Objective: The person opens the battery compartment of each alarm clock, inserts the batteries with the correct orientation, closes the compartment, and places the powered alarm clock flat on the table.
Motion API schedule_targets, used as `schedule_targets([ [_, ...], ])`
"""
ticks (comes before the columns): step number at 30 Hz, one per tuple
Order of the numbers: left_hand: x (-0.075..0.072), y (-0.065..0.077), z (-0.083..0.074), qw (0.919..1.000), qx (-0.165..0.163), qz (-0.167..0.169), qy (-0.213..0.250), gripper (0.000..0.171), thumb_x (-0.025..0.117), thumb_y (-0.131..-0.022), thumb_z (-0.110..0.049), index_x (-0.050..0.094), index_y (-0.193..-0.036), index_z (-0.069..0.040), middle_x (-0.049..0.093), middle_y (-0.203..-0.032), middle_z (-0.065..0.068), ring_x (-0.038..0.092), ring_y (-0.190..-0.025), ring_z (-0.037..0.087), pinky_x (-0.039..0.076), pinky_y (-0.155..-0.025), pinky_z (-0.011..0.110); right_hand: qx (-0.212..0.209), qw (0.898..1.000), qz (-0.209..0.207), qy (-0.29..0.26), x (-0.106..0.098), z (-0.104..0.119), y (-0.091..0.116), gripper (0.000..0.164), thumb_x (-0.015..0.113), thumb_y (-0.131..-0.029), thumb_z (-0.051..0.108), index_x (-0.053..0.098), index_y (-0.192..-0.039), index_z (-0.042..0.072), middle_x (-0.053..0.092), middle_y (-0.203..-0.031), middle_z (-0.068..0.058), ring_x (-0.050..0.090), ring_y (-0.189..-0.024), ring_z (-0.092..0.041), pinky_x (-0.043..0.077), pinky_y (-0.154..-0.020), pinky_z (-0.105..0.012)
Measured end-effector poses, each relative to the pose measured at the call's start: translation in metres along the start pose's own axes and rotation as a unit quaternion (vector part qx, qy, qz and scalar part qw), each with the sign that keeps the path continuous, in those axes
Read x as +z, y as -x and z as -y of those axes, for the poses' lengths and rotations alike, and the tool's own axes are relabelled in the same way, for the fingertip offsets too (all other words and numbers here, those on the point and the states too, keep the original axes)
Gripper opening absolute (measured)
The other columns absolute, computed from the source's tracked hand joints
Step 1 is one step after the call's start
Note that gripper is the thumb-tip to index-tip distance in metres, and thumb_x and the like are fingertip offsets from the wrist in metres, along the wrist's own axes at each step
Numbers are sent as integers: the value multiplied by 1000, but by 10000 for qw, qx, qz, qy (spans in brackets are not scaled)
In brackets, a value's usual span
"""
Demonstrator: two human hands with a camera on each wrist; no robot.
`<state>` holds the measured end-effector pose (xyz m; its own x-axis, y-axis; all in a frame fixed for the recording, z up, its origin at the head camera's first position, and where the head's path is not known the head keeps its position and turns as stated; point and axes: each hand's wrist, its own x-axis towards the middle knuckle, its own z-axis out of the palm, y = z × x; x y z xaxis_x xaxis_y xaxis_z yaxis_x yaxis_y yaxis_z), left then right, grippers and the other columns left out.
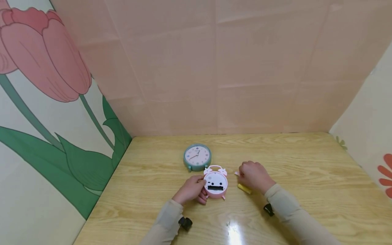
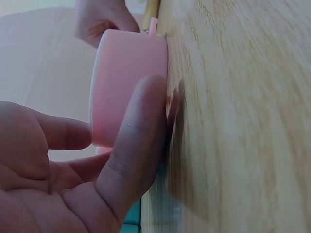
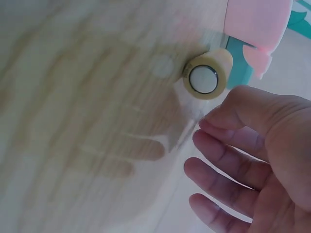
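A pink alarm clock (image 1: 215, 185) lies with its white back up, an oblong dark battery slot showing in it. My left hand (image 1: 192, 189) grips the clock's left side, its thumb (image 2: 141, 121) along the pink wall and a fingertip on the back's edge. To the right, my right hand (image 1: 253, 175) pinches a small pale battery cover (image 1: 237, 173) between thumb and forefinger, close over the table; the other fingers curl loosely in the right wrist view. Below that hand a yellow battery (image 1: 244, 189) lies on the wood, its round end (image 3: 203, 79) facing the right wrist camera.
A round teal clock (image 1: 197, 157) lies face up just behind the pink one, almost touching it. The wooden table (image 1: 306, 163) meets a pinkish covered wall (image 1: 214, 85) at the back. Painted walls (image 1: 46, 136) flank it left and right.
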<state>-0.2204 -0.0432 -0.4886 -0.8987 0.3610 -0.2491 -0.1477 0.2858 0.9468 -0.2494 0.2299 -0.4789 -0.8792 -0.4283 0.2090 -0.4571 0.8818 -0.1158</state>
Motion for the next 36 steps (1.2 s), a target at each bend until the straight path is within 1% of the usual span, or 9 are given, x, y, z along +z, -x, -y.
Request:
schedule_targets([
  [5, 0, 0, -1, 10000, -77, -36, -44, 36, 44, -104, -13, 55, -134, 2, 65, -74, 23, 63, -51, 21, 60, -51, 42, 67, 9994, 245, -224, -3, -2, 0, 23, 75, -77, 12, 59, -61, 16, 49, -63, 4, 43, -56, -14, 37, -50, -29],
  [8, 0, 0, -1, 9999, -117, -48, -73, 35, 44, -105, -14, 56, -133, 2, 65, -73, 21, 64, -51, 22, 60, -51, 42, 167, 9979, 408, -469, -5, -3, 1, 21, 75, -79, 12, 61, -63, 17, 49, -64, 4, 43, -58, -13, 37, -51, -28],
  [13, 1, -1, -1, 9999, -140, -30, -49, 30, 44, -105, -15, 60, -124, 2, 64, -73, 19, 65, -52, 23, 60, -51, 43, 446, 9875, 1059, -1083, -12, 4, 4, 17, 75, -84, 21, 65, -71, 19, 54, -67, 6, 48, -62, -12, 41, -54, -29],
  [15, 1, -2, -1, 9999, -156, -24, -19, 29, 44, -105, -15, 61, -119, 3, 64, -72, 18, 65, -52, 23, 60, -52, 43, 549, 9816, 1322, -1264, -15, 9, 6, 15, 77, -84, 24, 66, -76, 19, 55, -70, 6, 49, -64, -13, 43, -56, -30],
  [17, 1, -3, 0, 9999, -156, -26, 16, 28, 44, -105, -15, 61, -117, 3, 64, -72, 18, 65, -52, 22, 60, -52, 43, 503, 9797, 1439, -1305, -16, 12, 9, 14, 79, -82, 24, 67, -78, 18, 57, -72, 6, 51, -65, -13, 45, -57, -31],
  [20, 2, -4, 1, 9999, -140, -36, 50, 28, 44, -105, -15, 62, -116, 4, 63, -71, 17, 64, -51, 22, 60, -51, 42, 364, 9809, 1452, -1244, -17, 17, 13, 13, 80, -78, 19, 68, -82, 18, 58, -74, 6, 53, -68, -13, 47, -59, -33],
  [26, 1, -4, -1, 9997, -214, -27, 59, 28, 44, -105, -16, 62, -115, 4, 62, -71, 15, 64, -51, 21, 61, -52, 41, 104, 9856, 1282, -1094, -16, 20, 17, 13, 79, -76, 10, 69, -81, 17, 59, -73, 6, 54, -68, -12, 48, -57, -33],
  [33, 0, -6, 1, 9997, -237, 19, 85, 29, 43, -105, -16, 61, -116, 4, 62, -72, 15, 64, -52, 21, 61, -53, 42, -129, 9878, 1038, -1153, -12, 20, 19, 14, 76, -77, 7, 68, -83, 17, 54, -69, 9, 49, -66, -9, 43, -56, -28],
  [36, 0, -6, 2, 9996, -245, 26, 118, 29, 43, -106, -16, 61, -117, 4, 62, -72, 15, 64, -51, 20, 61, -53, 42, -119, 9878, 923, -1250, -11, 20, 18, 13, 74, -78, 7, 67, -85, 15, 52, -68, 10, 49, -66, -9, 43, -56, -28],
])
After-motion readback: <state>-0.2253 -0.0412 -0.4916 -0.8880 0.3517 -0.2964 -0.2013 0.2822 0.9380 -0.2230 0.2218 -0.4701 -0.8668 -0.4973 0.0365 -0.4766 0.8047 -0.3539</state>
